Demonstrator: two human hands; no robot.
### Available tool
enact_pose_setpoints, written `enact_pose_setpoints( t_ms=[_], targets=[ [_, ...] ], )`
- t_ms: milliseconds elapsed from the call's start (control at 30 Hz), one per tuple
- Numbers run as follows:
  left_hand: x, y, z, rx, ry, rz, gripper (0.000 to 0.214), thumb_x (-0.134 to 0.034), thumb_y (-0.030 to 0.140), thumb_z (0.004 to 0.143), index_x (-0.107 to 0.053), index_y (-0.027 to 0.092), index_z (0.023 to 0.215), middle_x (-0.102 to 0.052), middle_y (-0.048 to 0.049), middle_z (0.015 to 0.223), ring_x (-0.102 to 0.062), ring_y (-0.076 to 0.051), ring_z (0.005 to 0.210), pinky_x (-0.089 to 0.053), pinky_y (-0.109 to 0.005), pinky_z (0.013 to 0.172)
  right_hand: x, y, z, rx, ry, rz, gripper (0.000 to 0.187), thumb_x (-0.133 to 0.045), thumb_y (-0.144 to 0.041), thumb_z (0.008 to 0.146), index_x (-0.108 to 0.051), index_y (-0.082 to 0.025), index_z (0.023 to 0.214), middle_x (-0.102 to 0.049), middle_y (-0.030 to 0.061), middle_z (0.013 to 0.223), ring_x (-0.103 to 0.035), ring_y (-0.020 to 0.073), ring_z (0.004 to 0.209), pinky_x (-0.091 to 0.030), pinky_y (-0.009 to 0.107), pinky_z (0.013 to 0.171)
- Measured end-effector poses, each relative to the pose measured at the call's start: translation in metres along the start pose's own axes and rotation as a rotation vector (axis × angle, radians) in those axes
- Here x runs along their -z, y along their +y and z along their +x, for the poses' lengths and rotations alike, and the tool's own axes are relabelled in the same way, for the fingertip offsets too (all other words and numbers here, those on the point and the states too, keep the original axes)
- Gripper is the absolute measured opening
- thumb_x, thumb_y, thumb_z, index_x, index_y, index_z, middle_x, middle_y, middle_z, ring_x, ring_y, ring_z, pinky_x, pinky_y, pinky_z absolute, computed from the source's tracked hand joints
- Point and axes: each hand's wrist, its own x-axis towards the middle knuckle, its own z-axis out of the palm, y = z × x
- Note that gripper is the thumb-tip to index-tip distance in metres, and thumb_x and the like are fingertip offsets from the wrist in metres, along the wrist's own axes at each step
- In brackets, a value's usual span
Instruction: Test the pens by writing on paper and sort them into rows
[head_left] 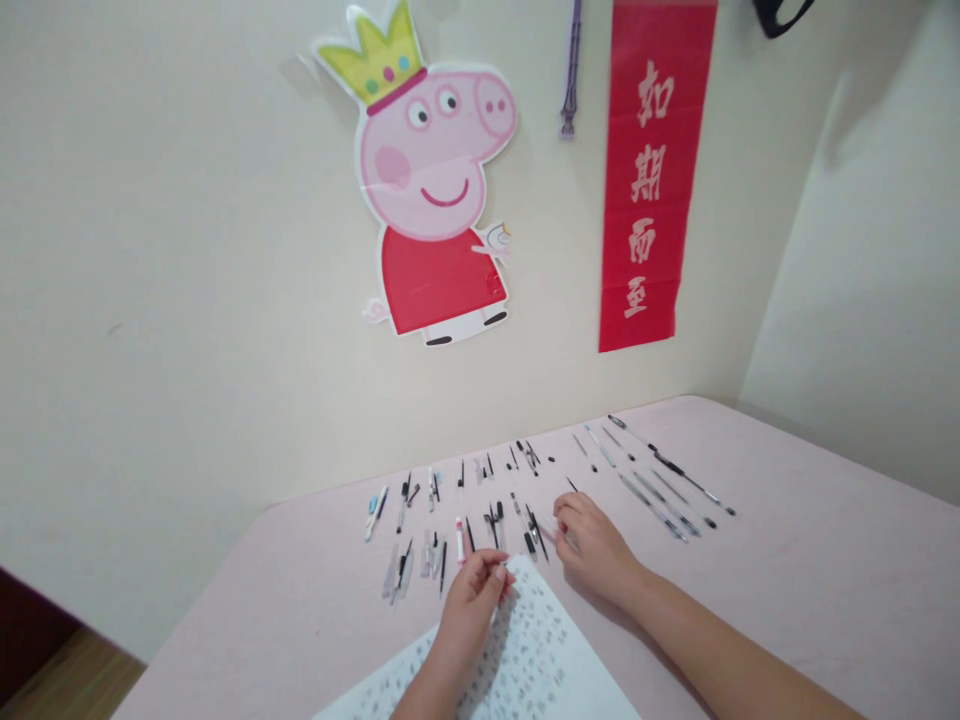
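My left hand [478,590] is pinched over the top of a white sheet of paper [592,680] covered in rows of small grey marks. Whatever sits between its fingertips is too small to name. Off to the right, my right hand [592,540] rests low over the pink tabletop with its fingers curled together; what they hold, if anything, is hidden. Just beyond these fingers shows a thin black tip [572,484]. Close to both hands lie taken-apart pens: a pink and white barrel [460,540], a black refill [470,535] and a clear barrel with a black grip [523,522].
Several pen parts and refills lie in two rows on the pink table [300,600]. At the far right are whole clear pens [652,505] and a black pen [667,462]. Behind the table, the wall bears a pig cutout [442,280] and a red banner [652,200].
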Motion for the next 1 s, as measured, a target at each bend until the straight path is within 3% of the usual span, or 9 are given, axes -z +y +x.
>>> enact_pose_setpoints(
  t_ms=[167, 233, 433, 600, 667, 767, 1000],
  targets=[
    [-0.003, 0.006, -0.002, 0.012, -0.062, -0.02, 0.045, -0.077, 0.047, 0.052, -0.068, 0.015, 0.082, -0.061, -0.0024, 0.064, -0.052, -0.011, 0.057, -0.04, -0.022, 0.054, -0.007, -0.037, -0.011, 0.167, -0.024, 0.251, 0.012, -0.048, -0.006, 0.071, -0.05, -0.018, 0.072, -0.054, 0.0051, 0.086, -0.049, 0.0182, 0.085, -0.041, 0.031, 0.075],
    [-0.004, 0.009, -0.005, 0.003, -0.089, -0.019, 0.044, -0.076, 0.046, 0.054, -0.069, 0.016, 0.086, -0.063, -0.0032, 0.066, -0.052, -0.011, 0.058, -0.039, -0.023, 0.055, -0.011, -0.045, -0.015, 0.191, -0.057, 0.298, 0.011, -0.049, -0.008, 0.073, -0.051, -0.018, 0.075, -0.054, 0.0046, 0.086, -0.049, 0.0178, 0.085, -0.041, 0.031, 0.075],
    [-0.001, 0.01, -0.008, 0.019, 0.025, -0.015, 0.038, -0.075, 0.046, 0.056, -0.072, 0.015, 0.077, -0.064, -0.0043, 0.068, -0.052, -0.012, 0.06, -0.04, -0.023, 0.058, -0.012, -0.04, -0.015, 0.151, -0.062, 0.24, 0.005, -0.052, -0.015, 0.078, -0.055, -0.018, 0.081, -0.055, 0.0043, 0.085, -0.05, 0.018, 0.085, -0.04, 0.03, 0.074],
    [0.005, 0.002, -0.001, 0.002, 0.08, -0.07, 0.032, -0.07, 0.045, 0.065, -0.069, 0.015, 0.077, -0.062, -0.0021, 0.066, -0.052, -0.01, 0.061, -0.04, -0.021, 0.06, 0.002, -0.005, -0.001, -0.107, -0.037, -0.059, 0.015, -0.041, -0.014, 0.082, -0.055, -0.017, 0.082, -0.058, 0.0048, 0.082, -0.053, 0.0167, 0.077, -0.037, 0.027, 0.07],
    [0.006, 0.001, 0.001, 0.007, 0.101, -0.108, 0.032, -0.07, 0.045, 0.065, -0.068, 0.015, 0.075, -0.061, -0.0018, 0.065, -0.053, -0.011, 0.061, -0.042, -0.022, 0.061, 0.01, 0.013, 0.003, -0.257, -0.083, -0.242, 0.017, -0.042, -0.014, 0.08, -0.056, -0.015, 0.09, -0.061, 0.007, 0.086, -0.056, 0.0179, 0.076, -0.036, 0.027, 0.066],
    [0.005, 0.003, 0.002, 0.032, 0.127, -0.176, 0.032, -0.071, 0.045, 0.064, -0.067, 0.015, 0.075, -0.062, -0.0025, 0.066, -0.056, -0.011, 0.065, -0.044, -0.021, 0.064, 0.02, 0.036, 0.005, -0.437, -0.215, -0.44, 0.017, -0.044, -0.015, 0.077, -0.057, -0.013, 0.087, -0.063, 0.0113, 0.086, -0.06, 0.0208, 0.075, -0.034, 0.027, 0.061],
    [0.005, 0.006, 0.002, 0.069, 0.137, -0.303, 0.029, -0.072, 0.038, 0.065, -0.065, 0.013, 0.076, -0.067, -0.0042, 0.072, -0.062, -0.012, 0.069, -0.048, -0.02, 0.062, 0.025, 0.044, 0.004, -0.541, -0.389, -0.466, 0.02, -0.044, -0.019, 0.077, -0.06, -0.011, 0.087, -0.066, 0.0162, 0.088, -0.063, 0.0263, 0.081, -0.037, 0.029, 0.06]
  ],
)
